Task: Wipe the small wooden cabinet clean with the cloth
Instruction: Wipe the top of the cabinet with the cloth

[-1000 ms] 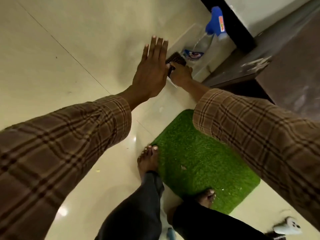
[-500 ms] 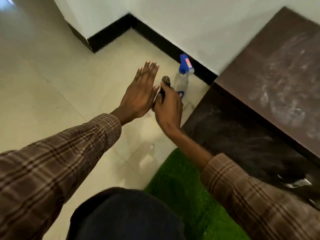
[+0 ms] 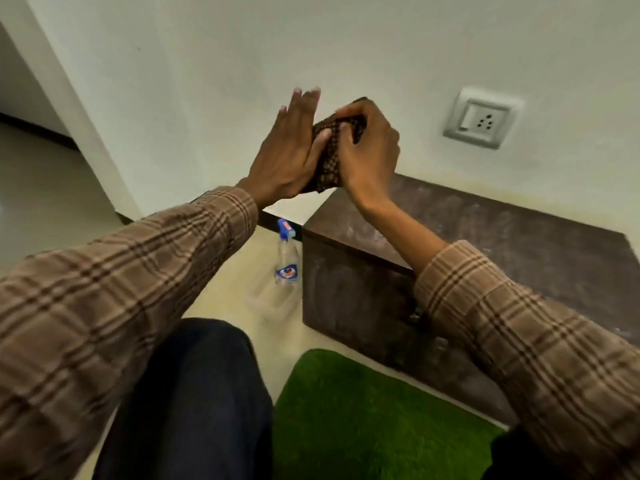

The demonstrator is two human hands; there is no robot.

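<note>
A small dark brown wooden cabinet (image 3: 485, 244) stands against the white wall, its top dusty with pale smears. Both hands are raised in front of the wall, above the cabinet's left corner. A folded dark checked cloth (image 3: 329, 157) is between them. My right hand (image 3: 370, 150) grips its upper part with curled fingers. My left hand (image 3: 287, 157) presses flat against the cloth's left side, fingers straight and thumb on the fabric.
A clear spray bottle (image 3: 286, 261) with a blue cap stands on the tiled floor left of the cabinet. A green grass-like mat (image 3: 363, 420) lies before the cabinet. A wall socket (image 3: 479, 117) sits above the cabinet. My dark trouser knee (image 3: 194, 393) is low in view.
My view has tilted up from the floor to the wall. Both hands rose with the cloth from beside the bottle to above the cabinet, and the left hand now presses on the cloth.
</note>
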